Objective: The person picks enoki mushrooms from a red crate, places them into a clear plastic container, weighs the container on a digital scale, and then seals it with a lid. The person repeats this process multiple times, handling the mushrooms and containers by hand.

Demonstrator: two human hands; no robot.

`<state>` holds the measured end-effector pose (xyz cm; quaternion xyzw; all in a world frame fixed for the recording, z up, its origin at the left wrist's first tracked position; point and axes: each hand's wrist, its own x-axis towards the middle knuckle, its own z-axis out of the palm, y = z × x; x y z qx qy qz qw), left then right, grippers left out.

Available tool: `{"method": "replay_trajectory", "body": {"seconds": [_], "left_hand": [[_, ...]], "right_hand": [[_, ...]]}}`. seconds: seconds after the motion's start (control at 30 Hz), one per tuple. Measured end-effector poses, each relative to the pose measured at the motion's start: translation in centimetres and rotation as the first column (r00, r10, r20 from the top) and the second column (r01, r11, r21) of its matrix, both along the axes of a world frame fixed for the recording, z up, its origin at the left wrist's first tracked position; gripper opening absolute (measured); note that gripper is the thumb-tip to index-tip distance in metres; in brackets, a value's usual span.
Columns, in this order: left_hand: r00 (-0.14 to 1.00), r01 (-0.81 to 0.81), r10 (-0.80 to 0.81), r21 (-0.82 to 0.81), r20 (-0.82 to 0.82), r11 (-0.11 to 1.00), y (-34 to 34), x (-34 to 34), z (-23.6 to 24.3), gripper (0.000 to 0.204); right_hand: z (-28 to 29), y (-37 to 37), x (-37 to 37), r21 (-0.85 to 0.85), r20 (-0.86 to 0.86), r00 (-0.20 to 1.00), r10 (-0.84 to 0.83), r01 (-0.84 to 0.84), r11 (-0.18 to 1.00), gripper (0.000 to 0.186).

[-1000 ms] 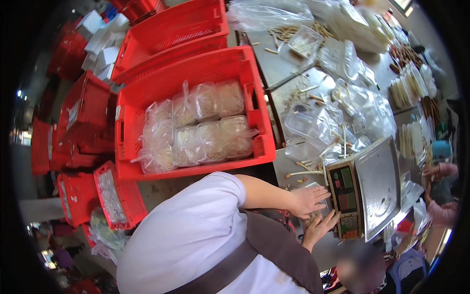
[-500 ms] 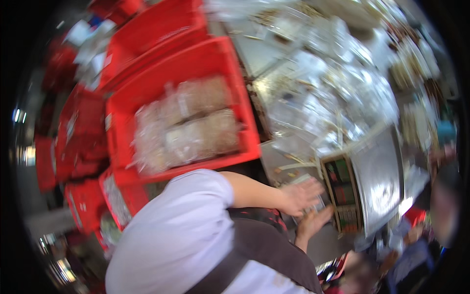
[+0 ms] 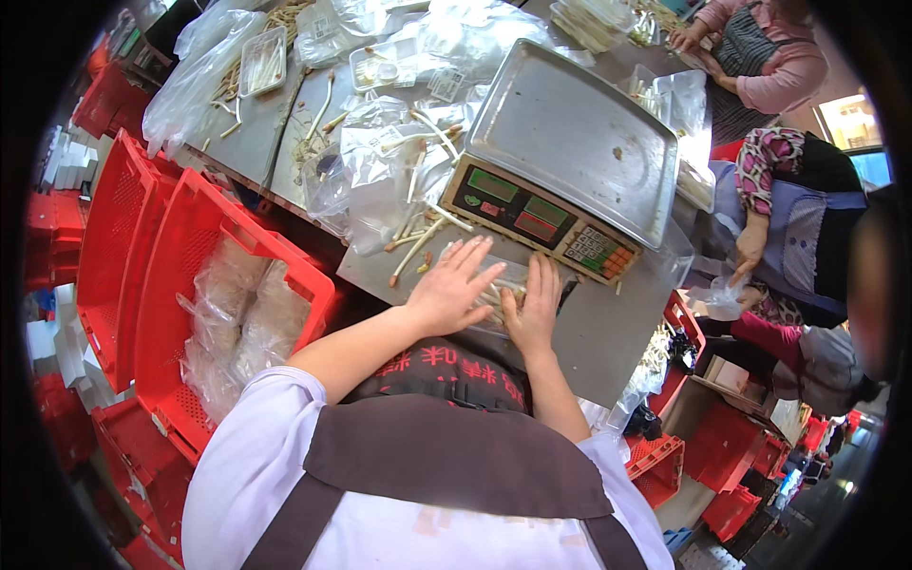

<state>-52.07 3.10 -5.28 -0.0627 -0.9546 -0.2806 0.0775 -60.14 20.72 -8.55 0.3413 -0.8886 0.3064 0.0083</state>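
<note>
A clear plastic pack of pale stalks (image 3: pixel 492 302) lies on the metal table between my hands, partly hidden under them. My left hand (image 3: pixel 454 288) rests on its left side with the fingers stretched and spread. On its right side lies my right hand (image 3: pixel 534 306), fingers out nearly straight and thumb apart. Just beyond them stands a weighing scale (image 3: pixel 579 138), its flat metal pan bare and its display and keypad facing me. Loose pale stalks with brown ends (image 3: pixel 418 249) are scattered left of the scale.
Clear bags and trays (image 3: pixel 380 180) spread across the far table. On my left, a red crate (image 3: pixel 171 313) holds bagged goods (image 3: pixel 237 318), with more red crates around it. At the right, a person in a blue apron (image 3: pixel 793 233) and others work close by.
My view has swung right and steadied, so the scale and my hands are nearer the middle. My hands stay together over the pack by the scale.
</note>
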Motion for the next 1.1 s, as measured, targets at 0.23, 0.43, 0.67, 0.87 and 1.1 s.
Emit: {"method": "replay_trajectory", "body": {"seconds": [0.23, 0.43, 0.67, 0.87, 1.1], "left_hand": [[0.82, -0.455, 0.468, 0.121, -0.329, 0.882, -7.8, 0.2, 4.0, 0.024], [0.883, -0.359, 0.437, 0.354, -0.171, 0.864, -8.2, -0.6, 4.9, 0.013], [0.997, 0.075, -0.073, -0.089, 0.019, 0.993, 1.1, -1.1, 0.5, 0.068], [0.986, 0.127, -0.095, -0.248, 0.135, 0.961, 2.0, -0.8, -0.4, 0.084], [0.975, 0.129, -0.07, -0.279, 0.211, 0.951, 2.3, -1.4, -0.2, 0.082]], "right_hand": [[1.7, 0.4, 1.0, -0.083, -0.003, 0.995, -0.103, 0.102, 0.991, 0.068], [0.4, 2.7, 1.0, -0.144, 0.335, 0.904, -0.265, 0.327, 0.934, 0.042], [-1.8, 2.4, 1.1, -0.276, 0.687, 0.701, -0.194, 0.498, 0.822, 0.03], [-1.0, 1.5, 2.5, -0.227, 0.618, 0.715, -0.327, 0.561, 0.796, 0.02], [-0.9, 1.2, 2.4, -0.189, 0.603, 0.721, -0.34, 0.544, 0.818, 0.018]]}}
